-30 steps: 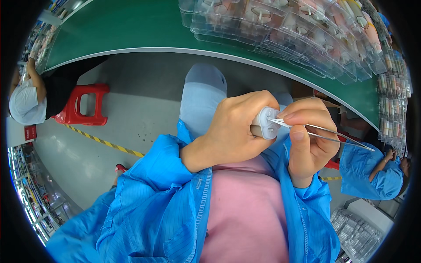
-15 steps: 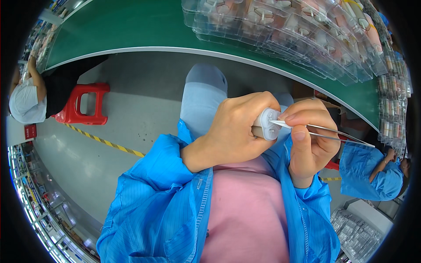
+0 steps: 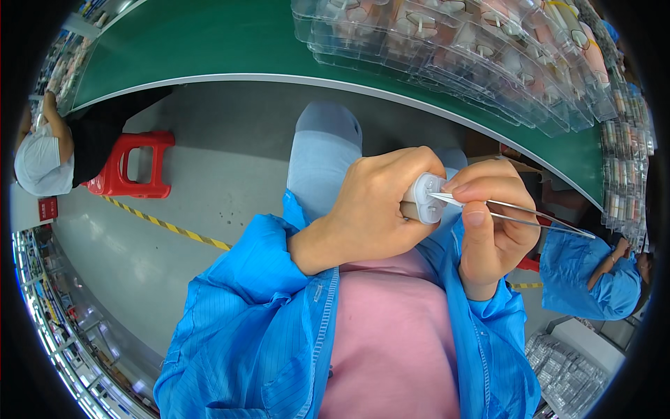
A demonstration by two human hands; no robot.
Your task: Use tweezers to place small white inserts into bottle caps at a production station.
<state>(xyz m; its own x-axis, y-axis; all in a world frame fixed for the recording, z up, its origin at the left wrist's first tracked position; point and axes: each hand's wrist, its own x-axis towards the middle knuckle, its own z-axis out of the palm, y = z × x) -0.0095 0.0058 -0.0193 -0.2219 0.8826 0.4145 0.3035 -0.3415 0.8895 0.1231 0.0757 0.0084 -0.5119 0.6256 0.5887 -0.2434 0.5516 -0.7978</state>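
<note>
My left hand (image 3: pixel 380 202) is wrapped round a small part with a white, rounded end face (image 3: pixel 427 199), which points to the right; the rest of its body is mostly hidden in my fist. Between thumb and fingers, my right hand (image 3: pixel 494 213) pinches a pair of metal tweezers (image 3: pixel 537 213). Their pointed tips meet at the white end face, touching it or just in front of it. Whether the tips grip anything small there, I cannot tell. Both hands are held above my lap, close together.
Stacked clear plastic trays (image 3: pixel 447 63) with pinkish and white parts stand on the green workbench (image 3: pixel 209 42), close to its near edge. A red stool (image 3: pixel 136 164) is at the left beside a co-worker (image 3: pixel 49 157). Another person in blue (image 3: pixel 586 272) sits at the right.
The tweezers' far end has tilted down very slightly. Otherwise both hands keep nearly the same place and the same hold.
</note>
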